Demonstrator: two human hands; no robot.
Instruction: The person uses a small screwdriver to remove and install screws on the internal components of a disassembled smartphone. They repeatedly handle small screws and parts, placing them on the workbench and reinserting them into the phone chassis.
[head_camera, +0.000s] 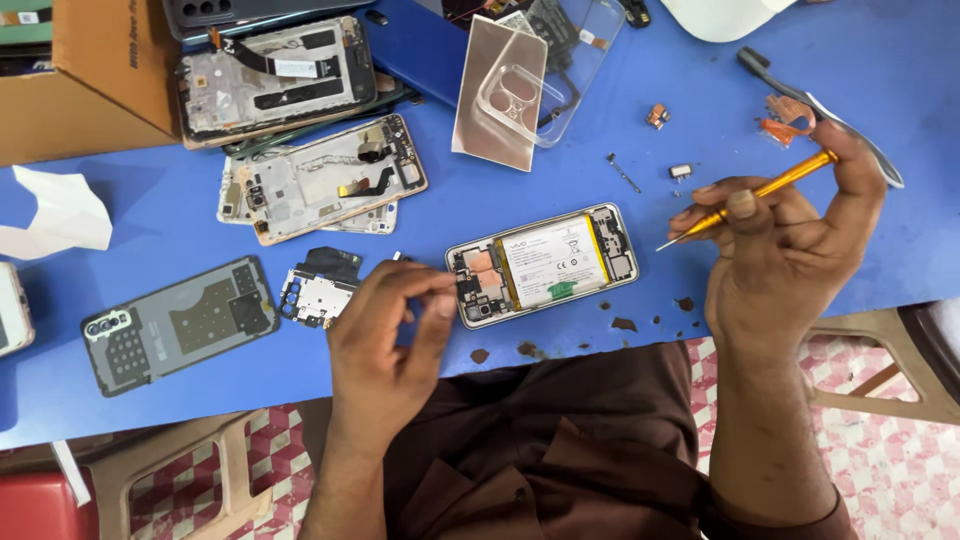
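Blue worktable (150, 400) above a pink-and-white checked floor (880, 470).

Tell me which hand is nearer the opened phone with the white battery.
Left. The left hand sits at the opened phone's left end, about touching; the right hand, holding an orange screwdriver, is raised off to its right.

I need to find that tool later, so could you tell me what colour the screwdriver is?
Orange-gold, in the head view: the screwdriver in the right hand.

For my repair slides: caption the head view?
Right hand holds orange screwdriver; left hand beside opened phone.
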